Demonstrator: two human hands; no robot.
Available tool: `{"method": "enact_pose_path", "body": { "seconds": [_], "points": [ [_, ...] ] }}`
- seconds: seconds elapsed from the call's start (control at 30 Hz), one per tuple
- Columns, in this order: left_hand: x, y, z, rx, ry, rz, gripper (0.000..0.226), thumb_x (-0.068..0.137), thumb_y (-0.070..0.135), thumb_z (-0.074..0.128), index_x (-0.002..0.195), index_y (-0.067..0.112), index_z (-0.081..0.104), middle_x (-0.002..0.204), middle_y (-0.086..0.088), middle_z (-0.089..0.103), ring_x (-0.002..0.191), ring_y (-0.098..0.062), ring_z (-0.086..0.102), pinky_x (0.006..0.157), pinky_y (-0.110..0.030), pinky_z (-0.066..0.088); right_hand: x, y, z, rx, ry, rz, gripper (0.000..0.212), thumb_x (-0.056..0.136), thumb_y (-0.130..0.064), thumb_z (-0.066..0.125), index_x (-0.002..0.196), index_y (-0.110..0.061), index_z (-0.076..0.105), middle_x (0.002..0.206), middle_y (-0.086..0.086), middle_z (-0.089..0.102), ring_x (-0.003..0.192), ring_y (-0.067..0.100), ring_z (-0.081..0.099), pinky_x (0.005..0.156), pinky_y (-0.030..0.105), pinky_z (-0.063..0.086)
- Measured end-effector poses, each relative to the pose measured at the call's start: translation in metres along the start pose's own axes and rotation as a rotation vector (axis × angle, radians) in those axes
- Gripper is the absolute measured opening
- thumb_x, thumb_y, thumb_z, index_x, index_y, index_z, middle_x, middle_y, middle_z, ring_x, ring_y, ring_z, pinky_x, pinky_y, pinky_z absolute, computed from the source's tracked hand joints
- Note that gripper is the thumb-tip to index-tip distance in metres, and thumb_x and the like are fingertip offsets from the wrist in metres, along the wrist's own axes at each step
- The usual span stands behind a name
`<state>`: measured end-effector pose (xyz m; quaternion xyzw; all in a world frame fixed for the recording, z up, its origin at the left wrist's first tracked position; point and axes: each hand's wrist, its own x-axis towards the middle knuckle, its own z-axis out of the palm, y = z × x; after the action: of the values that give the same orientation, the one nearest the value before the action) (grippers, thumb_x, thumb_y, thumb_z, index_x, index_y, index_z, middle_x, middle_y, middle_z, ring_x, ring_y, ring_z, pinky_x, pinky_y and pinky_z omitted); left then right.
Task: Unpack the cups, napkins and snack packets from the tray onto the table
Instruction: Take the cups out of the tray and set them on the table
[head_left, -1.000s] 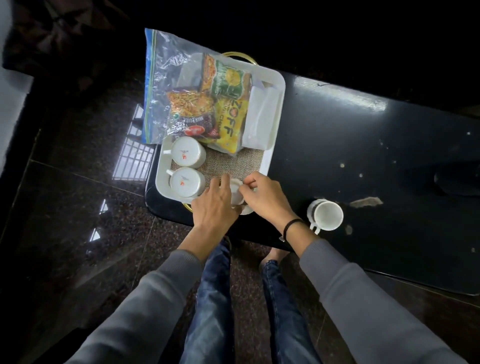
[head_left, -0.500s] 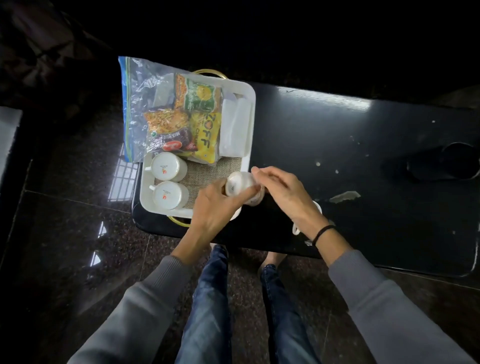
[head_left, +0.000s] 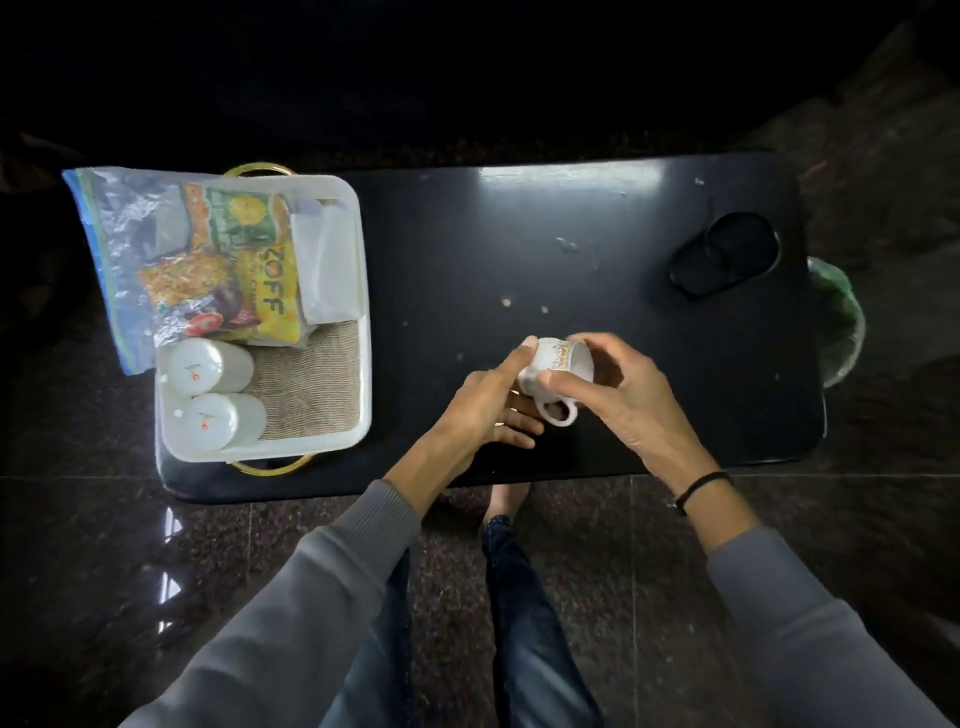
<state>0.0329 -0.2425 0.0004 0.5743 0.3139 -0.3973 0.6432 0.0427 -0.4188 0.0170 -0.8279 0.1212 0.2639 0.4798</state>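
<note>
- Both hands meet over the black worktop, near its front edge, w/ one white teacup between them.
- L hand: thumb is up and presses on the cup's left end, the other fingers are curled below it. It holds the teacup from the left side.
- R hand: thumb is on the cup's near side and the fingers are bent over its far side, so it pinches the teacup. There is a black wristband on this wrist.
- The teacup lies on its side, w/ the handle pointing down toward the person and a patterned band near the rim. I cannot tell if it touches the worktop.
- White tray: well to the left of the L hand, at the worktop's left end. It has a gold handle on its near side.
- Inside the tray, on the near-left, are two cups, upside down and just beside each other. A woven mat lies next to them, on the side toward the hands.
- Beyond the cups there are snack packets in a clear zip bag; the bag hangs over the tray's left rim.
- White napkins sit in the tray's far corner, on the side toward the hands, touching the packets.
- Far to the right of the R hand, a dark oval thing is on the worktop; what it is, is not clear.
</note>
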Motion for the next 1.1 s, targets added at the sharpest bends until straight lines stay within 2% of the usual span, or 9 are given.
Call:
{"method": "enact_pose_path", "body": {
  "seconds": [0.1,0.2,0.3,0.47,0.7,0.93,1.03,1.1],
  "points": [
    [0.007,-0.009,0.022,0.048,0.076,-0.043,0.048,0.104,0.043,0.051,0.103,0.001,0.072,0.096,-0.019,0.078,0.075,-0.026,0.076,0.061,-0.032,0.064,-0.005,0.027,-0.009,-0.171,0.146,0.000,0.051,0.068,-0.055,0.081,0.113,-0.035,0.066,0.111,-0.014,0.065,0.101,0.006,0.063,0.085,0.024,0.052],
    [0.010,-0.025,0.039,0.069,0.086,-0.031,0.028,0.105,0.020,0.052,0.116,0.000,0.068,0.111,-0.019,0.074,0.080,-0.022,0.074,0.063,-0.028,0.062,-0.003,0.046,-0.006,-0.331,0.212,0.000,0.058,0.069,-0.046,0.084,0.117,-0.020,0.066,0.113,0.000,0.061,0.103,0.019,0.061,0.083,0.025,0.047],
    [0.012,-0.041,0.053,0.136,0.077,0.008,0.033,0.103,0.007,0.050,0.134,0.005,0.061,0.116,-0.015,0.072,0.089,-0.018,0.073,0.065,-0.026,0.063,0.001,0.058,0.001,-0.472,0.226,-0.014,0.060,0.072,-0.045,0.082,0.118,-0.012,0.062,0.115,0.007,0.058,0.105,0.028,0.059,0.081,0.031,0.047],
    [0.017,-0.058,0.065,0.175,0.087,0.047,0.049,0.102,0.006,0.051,0.150,0.015,0.047,0.123,-0.013,0.070,0.105,-0.019,0.073,0.082,-0.035,0.064,0.005,0.069,0.012,-0.646,0.249,-0.081,0.063,0.076,-0.048,0.078,0.119,-0.006,0.060,0.117,0.011,0.056,0.107,0.031,0.059,0.076,0.037,0.052],
    [0.023,-0.065,0.070,0.159,0.097,0.086,0.059,0.100,0.000,0.050,0.155,0.019,0.039,0.117,-0.017,0.073,0.108,-0.021,0.072,0.086,-0.040,0.064,0.010,0.073,0.018,-0.712,0.243,-0.101,0.068,0.078,-0.055,0.074,0.119,-0.004,0.057,0.117,0.013,0.054,0.100,0.032,0.061,0.067,0.036,0.053],
    [0.021,-0.068,0.067,0.141,0.119,0.096,0.068,0.100,-0.003,0.051,0.160,0.020,0.029,0.119,-0.013,0.073,0.108,-0.020,0.072,0.085,-0.036,0.064,0.010,0.072,0.016,-0.715,0.206,-0.074,0.074,0.080,-0.061,0.071,0.125,-0.006,0.055,0.124,0.012,0.052,0.110,0.031,0.059,0.073,0.039,0.056],
    [0.020,-0.068,0.063,0.137,0.125,0.110,0.064,0.100,-0.001,0.052,0.157,0.020,0.034,0.113,-0.009,0.073,0.103,-0.018,0.073,0.079,-0.030,0.064,0.006,0.071,0.013,-0.688,0.196,-0.049,0.076,0.085,-0.067,0.061,0.132,-0.008,0.053,0.129,0.012,0.052,0.115,0.030,0.057,0.075,0.040,0.056],
    [0.016,-0.066,0.062,0.133,0.126,0.112,0.062,0.100,0.001,0.051,0.158,0.018,0.033,0.107,-0.004,0.071,0.100,-0.016,0.073,0.074,-0.025,0.063,0.003,0.069,0.010,-0.680,0.204,-0.052,0.069,0.091,-0.064,0.054,0.134,-0.010,0.054,0.129,0.010,0.054,0.117,0.029,0.056,0.076,0.040,0.055]
  ]
}}
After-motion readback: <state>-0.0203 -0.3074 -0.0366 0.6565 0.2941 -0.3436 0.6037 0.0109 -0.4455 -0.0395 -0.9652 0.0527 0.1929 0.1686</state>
